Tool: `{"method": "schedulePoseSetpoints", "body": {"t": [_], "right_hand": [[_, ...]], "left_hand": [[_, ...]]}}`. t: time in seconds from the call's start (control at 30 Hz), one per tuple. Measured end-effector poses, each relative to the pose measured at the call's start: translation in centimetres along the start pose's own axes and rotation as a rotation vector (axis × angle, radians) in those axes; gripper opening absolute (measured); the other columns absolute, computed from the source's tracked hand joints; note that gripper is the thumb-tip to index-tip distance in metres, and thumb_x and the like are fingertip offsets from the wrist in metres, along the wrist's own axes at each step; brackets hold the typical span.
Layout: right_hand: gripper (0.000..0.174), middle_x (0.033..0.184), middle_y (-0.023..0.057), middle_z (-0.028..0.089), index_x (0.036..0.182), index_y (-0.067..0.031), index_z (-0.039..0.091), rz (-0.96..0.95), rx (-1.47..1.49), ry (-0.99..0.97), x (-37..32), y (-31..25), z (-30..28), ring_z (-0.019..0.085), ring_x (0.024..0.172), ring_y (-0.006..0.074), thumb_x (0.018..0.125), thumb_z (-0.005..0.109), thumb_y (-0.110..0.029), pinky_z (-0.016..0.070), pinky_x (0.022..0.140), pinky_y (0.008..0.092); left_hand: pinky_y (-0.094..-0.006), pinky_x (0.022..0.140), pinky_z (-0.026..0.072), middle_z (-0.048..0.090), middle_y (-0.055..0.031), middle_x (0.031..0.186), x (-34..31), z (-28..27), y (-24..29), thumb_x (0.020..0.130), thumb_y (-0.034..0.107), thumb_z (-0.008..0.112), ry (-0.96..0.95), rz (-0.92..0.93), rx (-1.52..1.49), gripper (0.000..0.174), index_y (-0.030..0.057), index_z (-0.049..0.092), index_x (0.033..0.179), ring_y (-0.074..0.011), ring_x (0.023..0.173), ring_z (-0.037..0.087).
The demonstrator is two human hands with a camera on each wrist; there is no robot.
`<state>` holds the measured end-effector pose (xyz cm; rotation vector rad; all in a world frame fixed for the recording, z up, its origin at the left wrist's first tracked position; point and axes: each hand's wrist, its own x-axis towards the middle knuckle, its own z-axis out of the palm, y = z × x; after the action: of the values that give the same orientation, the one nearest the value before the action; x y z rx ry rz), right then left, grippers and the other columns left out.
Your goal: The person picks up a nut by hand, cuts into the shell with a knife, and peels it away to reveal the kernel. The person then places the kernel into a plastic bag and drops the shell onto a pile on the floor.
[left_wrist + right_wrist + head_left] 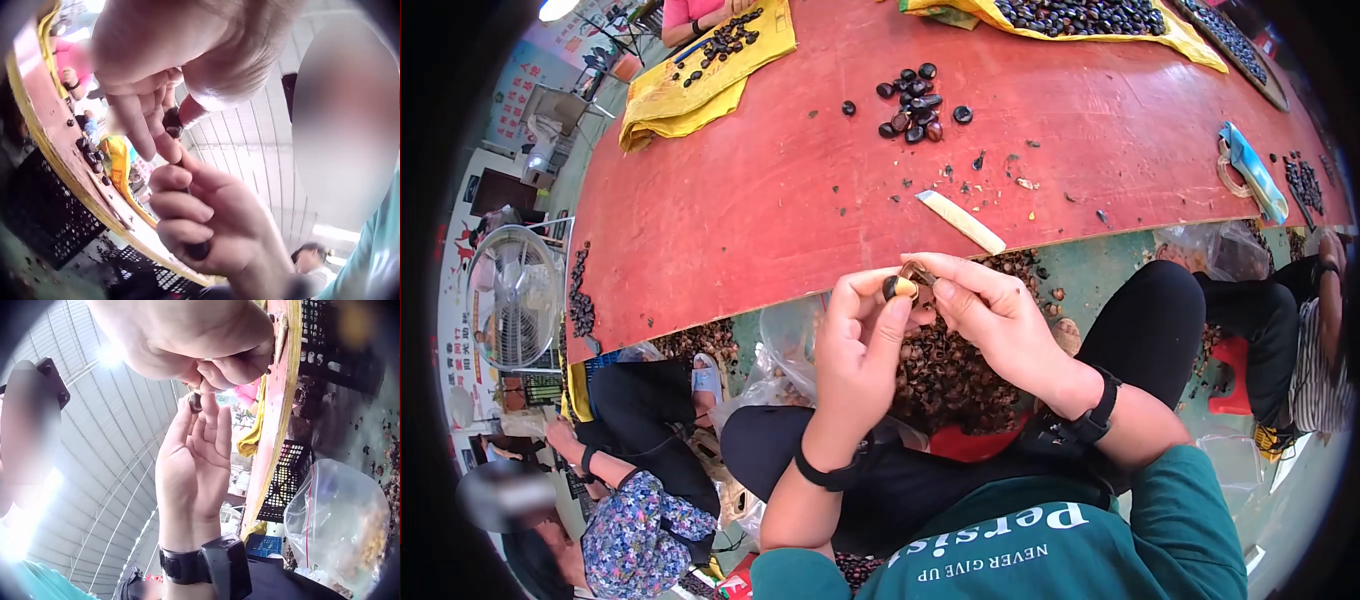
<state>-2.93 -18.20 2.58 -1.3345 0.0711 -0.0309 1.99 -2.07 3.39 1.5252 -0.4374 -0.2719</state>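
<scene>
The left hand (852, 350) pinches a nut (902, 288), its pale yellow flesh partly bared, between thumb and fingers. Adjoining it at two o'clock, the right hand (1012, 322) pinches brown shell (916, 269), lower fingers curled round a dark handle (199, 250). From the nut, husks (960, 380) heap at five o'clock; on the red table (750, 210), a cream strip (963, 222) lies at half past one, clustered nuts (916, 105) at twelve.

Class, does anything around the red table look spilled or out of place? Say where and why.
Yes: brown shells lie strewn on the green floor below the table edge, loose and scattered, apparently spilled waste.
</scene>
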Motion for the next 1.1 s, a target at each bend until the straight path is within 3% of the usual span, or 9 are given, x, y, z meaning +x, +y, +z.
{"method": "schedulePoseSetpoints", "body": {"t": [0.1,0.37,0.47,0.5,0.6,0.7,0.8,1.0,1.1], "right_hand": [[0.033,0.087,-0.0043,0.059,0.138,-0.0062,0.06,0.035,0.055,0.001,-0.1,-0.1,0.1,0.047,0.076,0.0023,0.106,0.05,-0.012,0.0425,0.068,0.0197],[0.042,0.071,-0.0092,0.041,0.147,-0.0095,0.049,0.272,0.324,0.158,0.9,0.2,-1.0,0.029,0.049,0.0012,0.107,0.049,-0.019,0.0238,0.043,0.0179],[0.035,0.082,-0.0016,0.057,0.135,-0.0012,0.059,0.211,-0.111,-0.184,0.4,-1.1,-2.0,0.051,0.068,0.0064,0.106,0.05,-0.019,0.0473,0.065,0.0239],[0.033,0.09,0.0065,0.064,0.129,0.002,0.062,0.172,-0.278,-0.238,0.2,-0.5,-1.9,0.06,0.083,0.012,0.105,0.051,-0.018,0.0507,0.08,0.03],[0.026,0.098,0.0189,0.069,0.12,0.0018,0.065,-0.047,-0.648,-0.233,-0.1,-0.7,-2.2,0.068,0.091,0.0254,0.101,0.055,-0.013,0.0524,0.081,0.0358],[0.025,0.105,0.0196,0.07,0.12,0.0017,0.064,0.154,-0.469,-0.236,-0.1,-3.4,-2.0,0.069,0.095,0.0305,0.1,0.056,-0.011,0.0529,0.082,0.0365],[0.032,0.109,0.0198,0.07,0.129,-0.0001,0.06,-0.002,-0.512,-0.376,0.1,-2.6,-2.8,0.07,0.097,0.0323,0.099,0.057,-0.009,0.0531,0.082,0.0367],[0.044,0.118,0.0189,0.068,0.141,-0.0035,0.053,-0.475,-0.54,-0.107,0.1,-0.7,-1.2,0.068,0.103,0.0335,0.097,0.058,-0.005,0.0539,0.087,0.0408],[0.044,0.115,0.0189,0.068,0.141,-0.0048,0.054,-0.447,-0.559,-0.104,0.1,-0.4,-1.2,0.067,0.1,0.0346,0.097,0.057,-0.005,0.0543,0.086,0.0416]], "left_hand": [[-0.0274,0.085,0.0578,0.068,-0.0087,0.11,0.4,-1.3,0.2,0.105,0.014,0.055,-0.039,-0.184,-0.188,0.028,-0.0005,0.056,0.129,-0.0155,0.094,0.071],[-0.0277,0.085,0.0587,0.066,-0.0122,0.114,-0.3,-1.3,-0.3,0.105,0.014,0.053,-0.048,-0.03,-0.26,0.032,0.0018,0.054,0.135,-0.0129,0.096,0.068],[-0.0269,0.086,0.0572,0.065,-0.011,0.114,0.2,-2.2,0.5,0.104,0.01,0.051,-0.016,-0.164,-0.408,0.034,0.0027,0.053,0.137,-0.0105,0.097,0.064],[-0.0268,0.086,0.0569,0.065,-0.0104,0.115,0.4,-2.2,0.8,0.103,0.008,0.052,0.013,-0.199,-0.398,0.035,0.0032,0.053,0.138,-0.01,0.097,0.064],[-0.0246,0.085,0.0548,0.065,-0.0059,0.112,0.6,-2.4,0.2,0.1,0.005,0.055,0.05,-0.168,-0.231,0.033,0.0052,0.055,0.133,-0.0079,0.096,0.061],[-0.0232,0.082,0.0533,0.065,-0.0037,0.109,0.3,-2.3,-0.5,0.099,0.007,0.059,0.055,-0.078,-0.106,0.027,0.0059,0.058,0.127,-0.0068,0.094,0.061],[-0.0225,0.08,0.0521,0.065,-0.0025,0.105,0.4,-2.4,-0.3,0.099,0.01,0.062,0.059,-0.082,-0.05,0.024,0.006,0.058,0.122,-0.0061,0.092,0.06],[-0.0218,0.077,0.0512,0.065,-0.002,0.101,0.2,-1.9,-0.7,0.098,0.015,0.067,0.028,-0.059,0.042,0.03,0.0031,0.058,0.125,-0.0055,0.088,0.059],[-0.0219,0.077,0.0522,0.065,-0.0032,0.103,0.1,-1.7,-0.8,0.097,0.015,0.068,0.008,-0.037,0.001,0.034,0.0018,0.057,0.127,-0.0058,0.086,0.059]]}}
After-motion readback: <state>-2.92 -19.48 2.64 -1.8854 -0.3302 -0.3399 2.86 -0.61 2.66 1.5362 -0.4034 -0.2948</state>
